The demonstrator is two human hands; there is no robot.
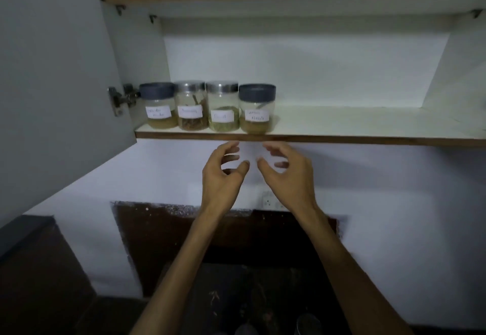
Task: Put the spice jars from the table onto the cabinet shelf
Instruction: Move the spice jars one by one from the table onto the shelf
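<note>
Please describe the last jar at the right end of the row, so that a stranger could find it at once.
Look at the lower cabinet shelf, where four labelled jars stand in a row near its left end. The rightmost jar is the one: it has a dark grey lid, while its direct neighbour has a shiny metal lid.

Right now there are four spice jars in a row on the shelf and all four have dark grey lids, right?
Not quite. The head view shows four spice jars in a row on the shelf, but only the two outer jars have dark grey lids. The two middle jars have shiny silver lids.
</note>
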